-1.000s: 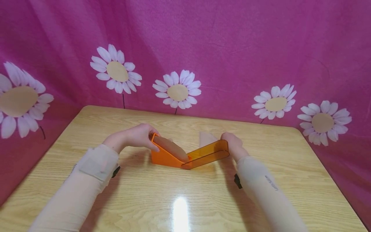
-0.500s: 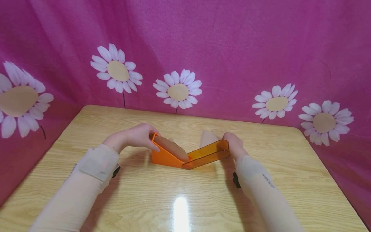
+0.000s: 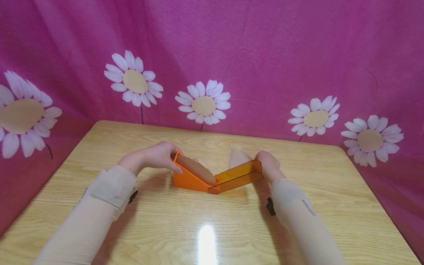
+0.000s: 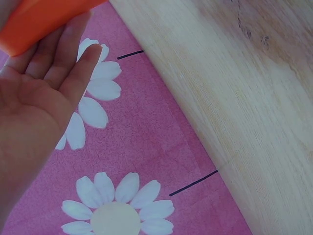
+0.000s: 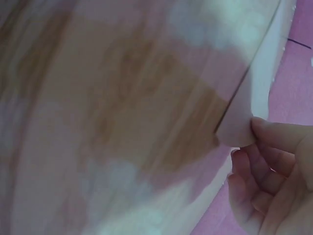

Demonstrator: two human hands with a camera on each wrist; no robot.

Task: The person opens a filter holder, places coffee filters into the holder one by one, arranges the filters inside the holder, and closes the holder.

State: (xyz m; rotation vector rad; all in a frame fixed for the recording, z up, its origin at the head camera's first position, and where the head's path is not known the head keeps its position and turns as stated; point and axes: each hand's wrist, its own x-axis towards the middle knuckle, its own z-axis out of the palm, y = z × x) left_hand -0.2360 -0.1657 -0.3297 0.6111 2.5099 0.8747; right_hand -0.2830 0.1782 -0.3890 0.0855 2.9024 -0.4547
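On the table [image 3: 159,228], your left hand [image 3: 159,156] grips the orange box [image 3: 185,180] at its tall end; beside the tilted amber lid [image 3: 237,176], your right hand [image 3: 267,164] pinches a pale sheet [image 5: 239,122].

The pale wood-grain tabletop [image 3: 159,228] has rounded far corners and a bright glare [image 3: 207,244] near its front; an orange holder [image 3: 188,180] stands on it.

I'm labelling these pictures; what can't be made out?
Head: lower part of the pale sheet, behind the amber lid.
Head: underside of the brown piece, inside the orange holder.
Left wrist: much of that holder, past the top edge.
Right wrist: part of the right hand, past the right edge.
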